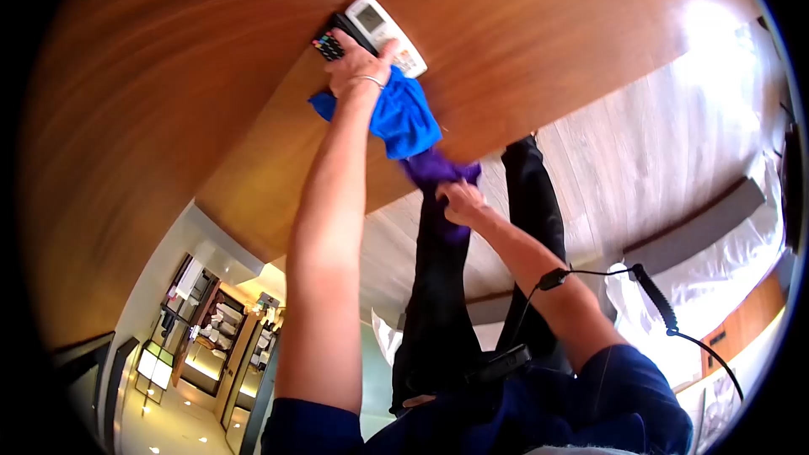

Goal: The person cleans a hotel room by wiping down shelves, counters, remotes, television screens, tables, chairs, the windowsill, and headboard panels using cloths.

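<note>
My left hand reaches to the wooden surface, its fingers around a black remote control with coloured buttons. A white remote control with a small screen lies right beside it, near my thumb. Below this hand hangs a blue cloth, partly under the palm. My right hand is closed on a purple cloth, lower down and nearer my legs. The blue cloth's lower end meets the purple cloth.
A large brown wooden panel fills the upper view. Pale wood flooring and plastic sheeting are at the right. A coiled black cable crosses near my right arm. Shelves stand at the lower left.
</note>
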The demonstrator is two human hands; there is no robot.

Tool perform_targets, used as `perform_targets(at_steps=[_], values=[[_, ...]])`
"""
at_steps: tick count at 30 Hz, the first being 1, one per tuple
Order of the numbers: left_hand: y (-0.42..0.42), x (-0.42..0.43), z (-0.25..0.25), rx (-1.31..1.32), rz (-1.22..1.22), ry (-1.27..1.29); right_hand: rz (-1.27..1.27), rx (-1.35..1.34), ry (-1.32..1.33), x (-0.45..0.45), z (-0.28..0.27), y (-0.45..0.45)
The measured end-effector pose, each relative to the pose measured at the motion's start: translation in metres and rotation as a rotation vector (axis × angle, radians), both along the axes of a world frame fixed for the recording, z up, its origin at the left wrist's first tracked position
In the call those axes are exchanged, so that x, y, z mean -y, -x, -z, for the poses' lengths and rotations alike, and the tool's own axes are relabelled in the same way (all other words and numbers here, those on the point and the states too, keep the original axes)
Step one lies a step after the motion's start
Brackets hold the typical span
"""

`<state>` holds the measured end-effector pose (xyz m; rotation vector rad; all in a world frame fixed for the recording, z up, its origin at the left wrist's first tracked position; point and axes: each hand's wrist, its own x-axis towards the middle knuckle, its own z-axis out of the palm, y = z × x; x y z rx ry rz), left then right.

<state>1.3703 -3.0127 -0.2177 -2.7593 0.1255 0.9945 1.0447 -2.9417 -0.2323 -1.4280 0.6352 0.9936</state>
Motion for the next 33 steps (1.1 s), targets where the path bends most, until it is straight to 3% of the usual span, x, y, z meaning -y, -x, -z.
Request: perform_targets(at_steps=[1, 3, 5, 6, 7, 8, 9, 11, 13, 17, 18, 20, 23, 25, 26, 27, 29, 30, 31, 32, 33], values=[[0.003, -0.002, -0.003, 0.006, 0.043, 0.041, 0.041, -0.010, -0.140, 0.014, 0.002, -0.006], [0.000, -0.004, -0.018, -0.061, -0.043, 0.160, 0.147, 0.040, -0.178, 0.034, -0.006, 0.008], [0.009, -0.035, -0.031, -0.048, -0.049, 0.284, 0.478, 0.142, -0.304, 0.112, -0.041, 0.023], [0.010, -0.032, -0.040, -0.035, -0.058, 0.282, 0.697, 0.059, -0.440, 0.140, -0.063, 0.035], [0.031, -0.069, -0.028, -0.031, 0.069, 0.441, 0.885, 0.004, -0.571, 0.168, -0.078, 0.031], [0.044, -0.078, -0.043, -0.071, 0.046, 0.475, 0.891, 0.041, -0.592, 0.184, -0.092, 0.032], [0.043, -0.078, -0.049, -0.100, 0.054, 0.477, 0.911, 0.052, -0.623, 0.195, -0.101, 0.042], [0.066, -0.081, -0.086, -0.341, 0.146, 0.118, 1.041, 0.488, -0.789, 0.236, -0.138, 0.046], [0.059, -0.066, -0.094, -0.349, 0.131, 0.099, 1.139, 0.516, -0.739, 0.252, -0.169, 0.033], [0.036, -0.028, -0.067, -0.346, 0.232, 0.079, 1.634, 0.518, -0.567, 0.264, -0.216, -0.003], [0.036, -0.026, -0.048, -0.359, 0.246, 0.090, 1.427, 0.813, -0.960, 0.260, -0.231, -0.014], [0.035, -0.025, -0.031, -0.373, 0.271, 0.096, 1.417, 0.876, -1.007, 0.255, -0.231, -0.020], [0.040, -0.031, -0.045, -0.361, 0.194, 0.114, 1.402, 0.955, -0.994, 0.245, -0.255, -0.030], [0.047, -0.048, -0.068, -0.380, 0.202, 0.274, 1.373, 0.973, -0.953, 0.246, -0.273, -0.029], [0.059, -0.063, -0.070, -0.399, 0.086, 0.415, 1.349, 0.976, -0.930, 0.247, -0.279, -0.031], [0.109, -0.107, 0.034, 0.024, 0.269, 0.471, 1.309, 0.989, -0.926, 0.250, -0.285, -0.039], [0.099, -0.106, -0.067, -0.414, -0.200, 0.709, 1.252, 1.005, -0.846, 0.248, -0.308, -0.044], [0.130, -0.132, -0.037, -0.217, 0.030, 0.591, 1.174, 1.018, -0.813, 0.252, -0.322, -0.061], [0.123, -0.118, -0.092, -0.429, -0.262, 0.685, 1.133, 1.025, -0.734, 0.254, -0.335, -0.068], [0.145, -0.134, -0.093, -0.436, -0.272, 0.698, 1.045, 1.038, -0.653, 0.251, -0.346, -0.084], [0.172, -0.165, -0.080, -0.614, -0.361, 0.720, 0.901, 1.056, -0.524, 0.243, -0.366, -0.103]])
